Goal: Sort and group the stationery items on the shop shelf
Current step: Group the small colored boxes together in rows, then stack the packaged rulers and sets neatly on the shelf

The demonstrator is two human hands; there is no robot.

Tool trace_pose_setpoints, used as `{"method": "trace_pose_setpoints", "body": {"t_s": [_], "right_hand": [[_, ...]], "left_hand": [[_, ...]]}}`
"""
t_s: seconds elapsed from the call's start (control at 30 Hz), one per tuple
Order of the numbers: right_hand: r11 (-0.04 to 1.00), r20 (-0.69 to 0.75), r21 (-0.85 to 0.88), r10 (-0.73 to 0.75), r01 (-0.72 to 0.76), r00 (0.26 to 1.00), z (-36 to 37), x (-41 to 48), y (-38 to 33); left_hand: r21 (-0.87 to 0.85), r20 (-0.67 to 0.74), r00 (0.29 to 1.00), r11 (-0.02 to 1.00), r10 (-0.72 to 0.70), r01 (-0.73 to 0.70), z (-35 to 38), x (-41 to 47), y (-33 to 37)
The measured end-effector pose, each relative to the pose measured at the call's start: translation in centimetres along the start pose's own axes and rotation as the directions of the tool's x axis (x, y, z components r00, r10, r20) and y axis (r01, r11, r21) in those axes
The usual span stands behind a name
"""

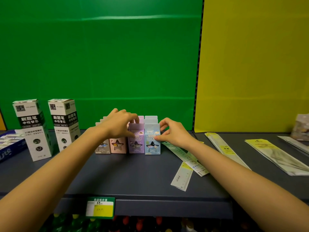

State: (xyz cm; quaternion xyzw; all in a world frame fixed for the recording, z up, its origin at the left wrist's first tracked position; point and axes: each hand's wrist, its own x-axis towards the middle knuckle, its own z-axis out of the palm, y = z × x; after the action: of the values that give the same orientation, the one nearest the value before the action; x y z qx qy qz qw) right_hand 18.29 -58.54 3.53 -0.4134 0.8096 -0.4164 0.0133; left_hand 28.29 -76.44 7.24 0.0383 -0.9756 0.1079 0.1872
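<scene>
Small star-window boxes stand in rows mid-shelf: a grey box (102,147), a pink box (118,145), a purple box (136,141) and a blue box (152,141), with more behind them. My left hand (119,124) reaches over the rows, thumb and fingers pinching the top of the front purple box. My right hand (172,133) presses its thumb and fingertips against the right side of the blue box.
Two tall white refill boxes (64,123) stand at the left, beside a flat blue pack (10,144). Long ruler packets (185,158) and flat sleeves (274,153) lie to the right. A price tag (100,207) hangs on the grey shelf's front edge (167,208).
</scene>
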Motion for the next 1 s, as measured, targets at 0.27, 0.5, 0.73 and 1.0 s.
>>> {"method": "trace_pose_setpoints", "body": {"t_s": [0.27,0.5,0.73,1.0], "right_hand": [[0.998,-0.026,-0.058,0.023,-0.025,0.999,0.8,0.4,-0.2],[0.993,-0.015,-0.108,0.048,-0.049,0.999,0.7,0.0,0.0],[0.925,0.057,-0.368,0.129,-0.099,0.99,-3.1,-2.3,1.2],[0.603,0.055,-0.769,0.394,-0.212,0.918,-3.0,-4.8,2.9]], "left_hand": [[0.024,-0.045,0.999,1.0,-0.011,0.012,0.5,-0.7,-0.1],[-0.016,-0.058,0.998,1.0,-0.023,0.022,1.2,-1.0,0.0],[-0.3,-0.392,0.917,0.953,-0.078,-0.047,1.6,-3.3,2.5],[-0.421,-0.1,0.995,0.905,0.029,-0.069,4.0,-4.9,11.8]]}}
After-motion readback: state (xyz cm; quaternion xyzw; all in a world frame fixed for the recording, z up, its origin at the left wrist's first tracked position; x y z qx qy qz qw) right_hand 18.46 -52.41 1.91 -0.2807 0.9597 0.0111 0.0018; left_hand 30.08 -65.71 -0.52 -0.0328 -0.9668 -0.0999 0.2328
